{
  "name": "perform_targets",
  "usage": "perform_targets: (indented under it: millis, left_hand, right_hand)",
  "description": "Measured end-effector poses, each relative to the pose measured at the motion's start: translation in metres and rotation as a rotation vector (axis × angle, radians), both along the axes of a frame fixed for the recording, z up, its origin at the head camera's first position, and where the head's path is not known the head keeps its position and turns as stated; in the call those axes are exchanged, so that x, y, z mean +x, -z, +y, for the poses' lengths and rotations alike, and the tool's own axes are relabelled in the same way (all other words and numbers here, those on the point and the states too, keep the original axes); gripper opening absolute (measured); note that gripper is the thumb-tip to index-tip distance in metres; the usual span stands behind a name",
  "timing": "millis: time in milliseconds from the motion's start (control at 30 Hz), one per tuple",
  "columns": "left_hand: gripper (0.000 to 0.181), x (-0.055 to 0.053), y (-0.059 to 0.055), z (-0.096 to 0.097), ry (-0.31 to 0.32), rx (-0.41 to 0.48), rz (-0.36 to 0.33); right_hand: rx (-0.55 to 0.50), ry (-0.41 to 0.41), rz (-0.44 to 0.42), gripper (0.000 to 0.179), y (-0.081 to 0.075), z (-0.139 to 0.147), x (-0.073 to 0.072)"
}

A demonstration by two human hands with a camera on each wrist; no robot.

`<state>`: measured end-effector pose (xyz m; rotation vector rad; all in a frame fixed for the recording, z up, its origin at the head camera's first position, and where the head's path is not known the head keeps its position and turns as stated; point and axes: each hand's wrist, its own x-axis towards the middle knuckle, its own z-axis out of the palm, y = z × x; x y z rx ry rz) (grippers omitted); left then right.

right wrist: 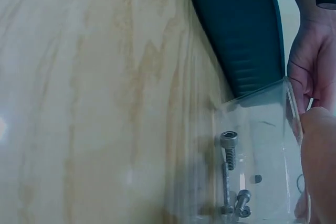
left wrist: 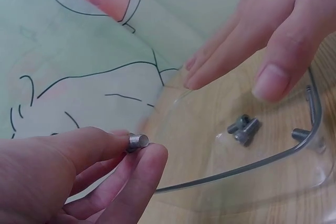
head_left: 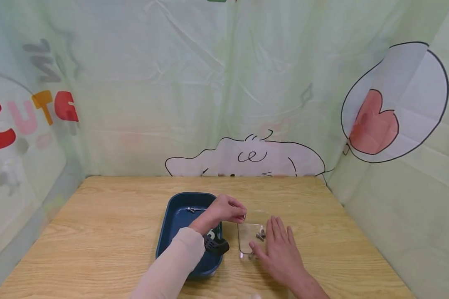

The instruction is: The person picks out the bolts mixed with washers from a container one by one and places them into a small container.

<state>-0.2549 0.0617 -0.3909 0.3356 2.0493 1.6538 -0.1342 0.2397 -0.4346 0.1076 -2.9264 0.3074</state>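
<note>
My left hand [head_left: 227, 209] pinches a small metal screw [left wrist: 138, 141] between thumb and forefinger, its threaded end pointing outward. That hand is at the left rim of a clear plastic box [left wrist: 236, 170]. Several socket-head screws [right wrist: 229, 148] lie inside the box, some in a small cluster [left wrist: 244, 128] and others along its wall. Over the right side of the box is my right hand [head_left: 282, 253], fingers straight and thumb spread toward the near rim. It holds nothing.
A dark blue tray [head_left: 164, 232] stands left of the box, under my left forearm, with a few more screws [head_left: 191, 209] at its far end. A black strap [head_left: 216, 245] circles my left wrist. Printed curtains [head_left: 134, 104] hang behind the wooden table [head_left: 108, 232].
</note>
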Motion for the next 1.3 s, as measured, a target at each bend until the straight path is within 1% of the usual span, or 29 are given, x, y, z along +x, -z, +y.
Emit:
perform_targets:
  millis: [100, 167, 333, 467, 633, 800, 1000, 1133, 1300]
  left_hand:
    - [0.016, 0.002, 0.001, 0.003, 0.007, -0.025, 0.008]
    - [0.015, 0.003, 0.002, 0.005, 0.009, -0.030, 0.001]
    - [0.013, 0.003, 0.003, 0.015, 0.006, -0.048, 0.004]
    - [0.013, 0.005, 0.001, 0.021, 0.010, -0.077, 0.025]
    - [0.013, 0.008, 0.002, 0.029, 0.037, -0.077, 0.041]
    - [0.012, 0.013, 0.005, 0.036, 0.063, -0.108, 0.044]
    - [0.008, 0.018, 0.007, 0.042, 0.076, -0.140, 0.043]
    - [0.008, 0.020, 0.007, 0.043, 0.080, -0.158, 0.059]
    - [0.011, 0.021, 0.005, 0.042, 0.096, -0.156, 0.062]
  right_hand:
    - [-0.013, -0.003, -0.003, 0.086, 0.002, 0.000, 0.000]
    - [-0.009, -0.004, 0.001, 0.087, 0.003, 0.000, 0.000]
    - [0.000, 0.011, 0.014, 0.091, 0.004, 0.002, 0.000]
    - [-0.015, 0.012, 0.019, 0.090, 0.005, 0.002, 0.000]
    - [-0.037, 0.004, 0.022, 0.089, 0.006, 0.002, 0.001]
    - [-0.057, 0.007, 0.014, 0.088, 0.009, 0.001, 0.000]
    - [-0.052, 0.002, 0.005, 0.089, 0.009, 0.001, 0.000]
    - [-0.048, 0.010, 0.001, 0.089, 0.009, 0.001, 0.000]
    - [-0.045, 0.010, -0.005, 0.088, 0.008, 0.002, 0.000]
